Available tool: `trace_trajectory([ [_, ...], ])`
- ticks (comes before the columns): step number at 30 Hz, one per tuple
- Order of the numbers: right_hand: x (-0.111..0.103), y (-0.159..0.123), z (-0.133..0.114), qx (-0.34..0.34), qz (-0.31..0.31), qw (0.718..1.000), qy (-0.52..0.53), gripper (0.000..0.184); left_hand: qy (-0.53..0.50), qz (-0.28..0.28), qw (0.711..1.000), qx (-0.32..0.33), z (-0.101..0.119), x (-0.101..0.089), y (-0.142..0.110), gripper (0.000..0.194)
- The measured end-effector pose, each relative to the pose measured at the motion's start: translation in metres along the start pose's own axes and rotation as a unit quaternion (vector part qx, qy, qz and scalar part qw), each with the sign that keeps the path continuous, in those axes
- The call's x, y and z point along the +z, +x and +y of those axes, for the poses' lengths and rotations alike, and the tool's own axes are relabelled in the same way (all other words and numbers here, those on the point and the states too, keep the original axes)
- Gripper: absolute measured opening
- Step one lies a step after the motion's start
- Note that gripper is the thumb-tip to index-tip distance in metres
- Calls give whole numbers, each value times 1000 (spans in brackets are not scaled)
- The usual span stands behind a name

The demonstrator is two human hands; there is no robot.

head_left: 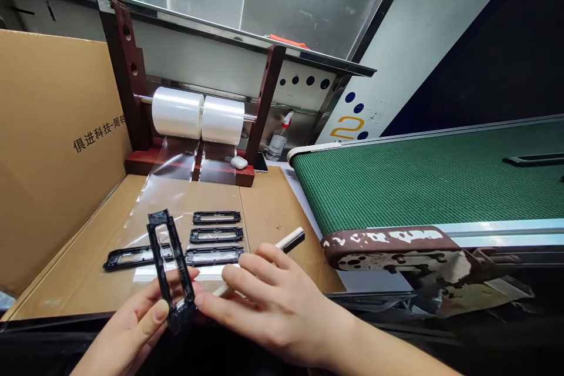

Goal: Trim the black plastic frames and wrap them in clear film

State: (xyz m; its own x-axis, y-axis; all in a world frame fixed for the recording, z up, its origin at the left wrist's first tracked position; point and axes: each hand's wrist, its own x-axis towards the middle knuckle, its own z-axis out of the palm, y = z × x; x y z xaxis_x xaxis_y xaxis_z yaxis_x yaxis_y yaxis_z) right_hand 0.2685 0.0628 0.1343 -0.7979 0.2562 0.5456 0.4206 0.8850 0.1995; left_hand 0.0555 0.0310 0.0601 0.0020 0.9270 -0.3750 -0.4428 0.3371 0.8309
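Both hands clamp the black plastic frame [170, 267] upright above the desk [282, 211], left hand [132, 329] at its lower end, right hand [268, 299] also pinching a white-handled tool [282, 244], which risks scraping the frame or slipping onto the 4 frames [215, 237] on the film.

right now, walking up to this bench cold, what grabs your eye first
First, the black plastic frame held upright at front centre, pinched between the left hand and the right hand, which also carries a white-and-black pen-like tool. Behind it, four similar frames lie flat on clear film over cardboard, fed from two white film rolls on a dark red stand. To the right runs a green conveyor belt.
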Motion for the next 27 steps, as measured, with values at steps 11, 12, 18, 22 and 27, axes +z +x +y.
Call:
trace_trajectory([
  [11, 1, 2, -1, -21, 38, 999, -12, 17, 4, -32, 999, -22, 3, 0, -5, 57],
  [12, 3, 1, -1, -22, 44, 999, -15, 16, 3, -35, 999, -26, 3, 0, -5, 57],
  [18, 9, -6, -6, 40, 63, 996, 43, 23, 0, -35, 999, -40, 3, 3, -6, 63],
  [22, 26, -32, 2, 174, 133, 974, 62, 23, 9, -10, 999, -42, 4, 2, -7, 62],
  [27, 71, -89, 45, 370, 73, 926, -16, 28, 13, -3, 999, -41, 4, -1, -8, 60],
])
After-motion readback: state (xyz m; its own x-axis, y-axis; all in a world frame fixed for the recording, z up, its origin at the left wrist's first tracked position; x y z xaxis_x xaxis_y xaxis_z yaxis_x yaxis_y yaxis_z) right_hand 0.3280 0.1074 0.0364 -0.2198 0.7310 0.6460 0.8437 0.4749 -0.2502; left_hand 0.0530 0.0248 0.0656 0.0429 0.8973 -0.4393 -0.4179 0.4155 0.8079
